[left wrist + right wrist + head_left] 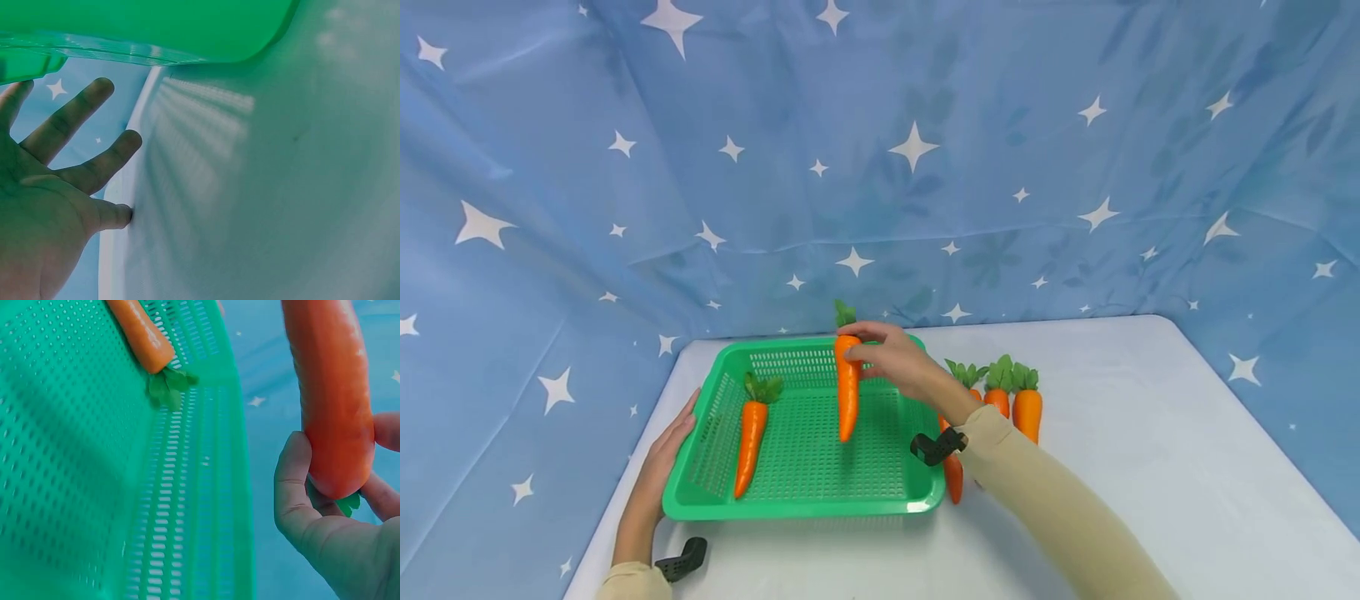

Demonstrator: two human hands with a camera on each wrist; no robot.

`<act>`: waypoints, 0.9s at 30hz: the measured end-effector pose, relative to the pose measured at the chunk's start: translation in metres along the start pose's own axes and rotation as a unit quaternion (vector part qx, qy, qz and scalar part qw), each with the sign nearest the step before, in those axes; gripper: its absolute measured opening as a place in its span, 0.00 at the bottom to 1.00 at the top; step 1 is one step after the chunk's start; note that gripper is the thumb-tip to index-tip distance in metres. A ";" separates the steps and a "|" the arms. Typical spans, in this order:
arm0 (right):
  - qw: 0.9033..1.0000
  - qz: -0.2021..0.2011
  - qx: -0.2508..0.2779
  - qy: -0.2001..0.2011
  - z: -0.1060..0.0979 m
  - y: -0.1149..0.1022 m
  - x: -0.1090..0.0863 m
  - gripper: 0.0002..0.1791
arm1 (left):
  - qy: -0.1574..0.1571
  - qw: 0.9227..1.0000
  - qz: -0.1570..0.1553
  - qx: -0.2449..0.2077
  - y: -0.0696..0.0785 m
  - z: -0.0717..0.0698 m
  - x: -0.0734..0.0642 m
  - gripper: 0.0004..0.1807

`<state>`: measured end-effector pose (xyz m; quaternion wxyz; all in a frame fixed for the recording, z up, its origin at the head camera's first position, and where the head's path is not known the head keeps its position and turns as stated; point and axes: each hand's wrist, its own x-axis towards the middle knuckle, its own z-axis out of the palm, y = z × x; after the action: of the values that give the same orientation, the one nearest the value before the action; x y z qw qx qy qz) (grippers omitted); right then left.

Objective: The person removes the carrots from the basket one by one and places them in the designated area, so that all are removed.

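Observation:
An orange carrot [847, 392] with a green leafy top hangs tip down over the green plastic basket [805, 510]. My right hand [891, 357] pinches that carrot near its leafy end, thumb on one side and fingers on the other; the right wrist view shows the grip on the carrot [334, 394] closely. Inside the basket, along its left side, lies another carrot [751, 446]. My left hand [668, 450] rests against the basket's left outer wall. In the left wrist view the left hand [50, 200] has its fingers spread and straight.
To the right of the basket, several carrots lie on the white table [1150, 467], one of them a carrot [1028, 412] beside my right sleeve, which partly hides the group. A blue star-patterned cloth [880, 200] hangs behind and beside the table.

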<state>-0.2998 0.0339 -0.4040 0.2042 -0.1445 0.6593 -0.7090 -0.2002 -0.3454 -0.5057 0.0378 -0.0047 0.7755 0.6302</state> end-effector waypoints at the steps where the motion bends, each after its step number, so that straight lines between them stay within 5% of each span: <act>1: 1.000 -0.002 -0.007 0.004 -0.004 -0.001 -0.004 0.24 | 0.000 1.000 0.000 0.001 0.000 0.000 0.000 0.33; 16: 0.997 -0.014 -0.059 0.057 -0.049 -0.007 -0.054 0.26 | -0.008 1.000 0.013 0.002 -0.002 -0.001 0.001 0.34; 27: 0.993 -0.005 -0.069 0.094 -0.085 0.008 -0.082 0.29 | -0.006 1.000 0.010 -0.003 -0.002 -0.002 0.000 0.33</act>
<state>-0.2675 0.1469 -0.4143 0.1274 -0.0939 0.7220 -0.6735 -0.2006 -0.3473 -0.5070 0.0362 0.0069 0.7734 0.6328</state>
